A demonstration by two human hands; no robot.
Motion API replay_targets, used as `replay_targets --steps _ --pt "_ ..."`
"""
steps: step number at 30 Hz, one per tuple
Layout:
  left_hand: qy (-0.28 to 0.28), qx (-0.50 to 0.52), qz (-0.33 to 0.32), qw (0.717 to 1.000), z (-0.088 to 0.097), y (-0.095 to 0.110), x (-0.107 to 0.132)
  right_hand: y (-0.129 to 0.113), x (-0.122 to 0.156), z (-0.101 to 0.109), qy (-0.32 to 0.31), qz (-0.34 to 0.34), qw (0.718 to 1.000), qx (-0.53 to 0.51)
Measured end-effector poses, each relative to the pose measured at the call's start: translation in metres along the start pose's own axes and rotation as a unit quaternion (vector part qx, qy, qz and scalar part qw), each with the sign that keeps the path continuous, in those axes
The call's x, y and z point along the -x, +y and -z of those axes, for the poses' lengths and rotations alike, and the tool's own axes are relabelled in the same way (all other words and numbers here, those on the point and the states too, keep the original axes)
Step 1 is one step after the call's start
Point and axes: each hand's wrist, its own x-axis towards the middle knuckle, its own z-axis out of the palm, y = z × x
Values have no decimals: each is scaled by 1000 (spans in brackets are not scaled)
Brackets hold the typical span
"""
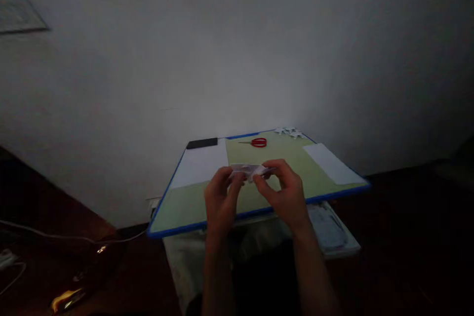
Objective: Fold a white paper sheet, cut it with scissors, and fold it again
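Observation:
Between my two hands, above the front half of the table, is a small folded piece of white paper. My left hand pinches its left end with thumb and fingers. At the other end, my right hand grips the paper between thumb and forefinger. The exact folds are too dim and small to make out. Beyond the hands, red-handled scissors lie on the table with their blades pointing left.
The pale green table has a blue rim. White sheets lie at left and right. A dark flat object rests at the back left, several white folded pieces at the back right. A wall stands behind.

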Motion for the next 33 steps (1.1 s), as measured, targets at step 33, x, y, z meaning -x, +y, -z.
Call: replay_targets --steps 33 --pt "-73 -285 125 948 37 -49 -10 73 -32 54 -362 132 852 355"
